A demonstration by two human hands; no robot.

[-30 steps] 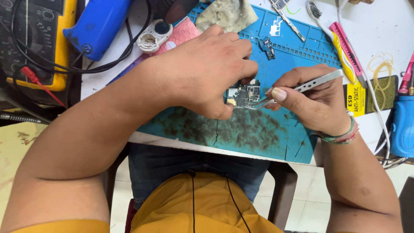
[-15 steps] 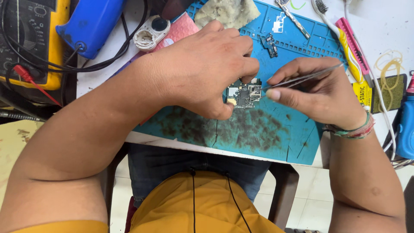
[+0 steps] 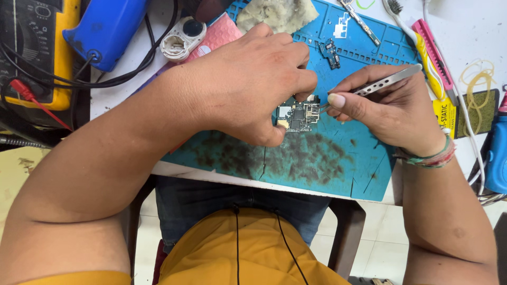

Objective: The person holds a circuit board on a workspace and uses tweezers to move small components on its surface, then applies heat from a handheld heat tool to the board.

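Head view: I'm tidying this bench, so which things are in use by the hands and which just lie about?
In use: left hand, right hand, circuit board, tweezers, blue mat.
Lying about: small blue board, cloth, yellow meter, rubber bands, toothbrush.

Your blue mat (image 3: 364, 174) lies under your hands. Beyond your left wrist sit a blue tool (image 3: 105, 31) and a yellow meter (image 3: 31, 53).
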